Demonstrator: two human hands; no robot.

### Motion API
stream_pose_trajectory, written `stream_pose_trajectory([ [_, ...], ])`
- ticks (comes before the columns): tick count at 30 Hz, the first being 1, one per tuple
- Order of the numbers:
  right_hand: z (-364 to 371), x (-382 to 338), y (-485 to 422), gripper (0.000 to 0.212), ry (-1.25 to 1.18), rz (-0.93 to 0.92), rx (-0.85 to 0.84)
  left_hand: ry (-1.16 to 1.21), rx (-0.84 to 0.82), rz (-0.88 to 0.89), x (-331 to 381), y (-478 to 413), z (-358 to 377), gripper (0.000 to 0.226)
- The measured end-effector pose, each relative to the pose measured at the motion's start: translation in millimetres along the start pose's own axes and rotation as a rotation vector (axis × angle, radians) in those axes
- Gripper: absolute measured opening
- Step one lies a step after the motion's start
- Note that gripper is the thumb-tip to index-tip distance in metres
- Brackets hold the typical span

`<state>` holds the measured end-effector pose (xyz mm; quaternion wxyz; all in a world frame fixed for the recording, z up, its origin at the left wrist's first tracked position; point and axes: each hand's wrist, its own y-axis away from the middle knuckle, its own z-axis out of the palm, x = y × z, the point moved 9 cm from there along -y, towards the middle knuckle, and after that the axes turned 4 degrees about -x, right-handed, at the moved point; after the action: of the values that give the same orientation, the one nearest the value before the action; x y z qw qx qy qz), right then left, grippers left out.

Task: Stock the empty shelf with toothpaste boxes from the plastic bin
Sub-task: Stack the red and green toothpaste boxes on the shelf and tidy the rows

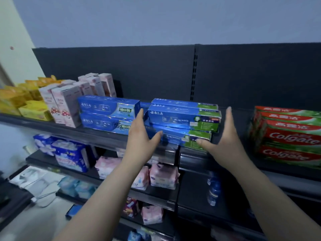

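Head view: left hand [144,134] and right hand [225,134] are both open, fingers straight, palms facing each other.

- They bracket a three-high stack of blue toothpaste boxes [182,117] at centre frame. Left fingers lie against its left end. Each thumb touches the front of the bottom box. Right fingers are just beside the right end; contact is unclear.
- Stack sits near the front edge of the top shelf [246,122], boxes slightly skewed.
- Left of it is a two-box blue stack [107,115]; far right are red Colgate boxes [288,136].
- The bin is not in view.

Handling, judged: light, stiff cartons with a glossy, likely slippery skin. Squeeze from both short ends and keep a thumb under or in front, or the layers could slide apart.
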<state>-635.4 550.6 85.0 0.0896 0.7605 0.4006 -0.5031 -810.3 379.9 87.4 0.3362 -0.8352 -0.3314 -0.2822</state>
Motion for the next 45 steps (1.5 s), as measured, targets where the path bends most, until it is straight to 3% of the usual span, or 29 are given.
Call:
stream_pose_trajectory([
  [7,6.3,4.1,-1.8,0.113,0.107,0.072,0.029,-0.032,-0.096,0.113,5.0,-12.3,15.1,0.09],
  [14,-6.8,12.0,-4.4,0.106,0.116,0.122,0.022,0.078,-0.183,0.065,-4.6,-22.8,26.2,0.08],
  [24,6.8,16.0,-20.2,0.116,-0.283,0.18,-0.078,0.245,-0.224,-0.056,3.3,-28.6,31.4,0.108],
  [28,5.2,19.6,-21.8,0.101,-0.354,0.172,-0.075,0.276,-0.264,-0.068,3.7,-33.0,29.9,0.09],
  [30,4.5,19.5,-24.2,0.088,-0.434,0.193,-0.065,0.329,-0.28,-0.135,-0.5,-35.1,30.5,0.102],
  [34,12.7,23.9,-34.1,0.062,-0.724,0.281,-0.041,0.666,-0.289,-0.396,-9.6,-41.2,43.7,0.086],
  [38,12.9,31.6,-38.2,0.061,-0.75,0.32,0.01,0.859,-0.319,-0.529,-27.0,-48.8,59.8,0.099],
  [45,-0.1,33.1,-44.4,0.067,-0.791,0.425,0.083,0.91,-0.37,-0.542,-12.1,-51.4,62.0,0.058],
])
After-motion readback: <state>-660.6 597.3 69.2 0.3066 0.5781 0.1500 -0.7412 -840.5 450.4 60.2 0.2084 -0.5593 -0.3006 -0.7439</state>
